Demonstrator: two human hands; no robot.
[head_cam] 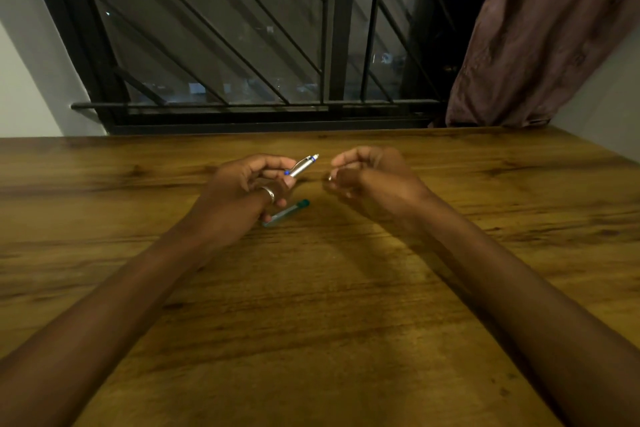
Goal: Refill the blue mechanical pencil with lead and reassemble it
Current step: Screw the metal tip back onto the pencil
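My left hand grips the blue and silver mechanical pencil, whose top end points up and to the right, just above the table. My right hand is curled a short way to the right of the pencil's end, fingers pinched together. Whether it pinches something small is too blurred to tell. A clear lead tube with a green cap lies on the wooden table just below my left hand, partly hidden by its fingers.
The table's far edge meets a dark window with metal bars. A brownish curtain hangs at the back right and touches the table's corner. Both forearms stretch across the near table.
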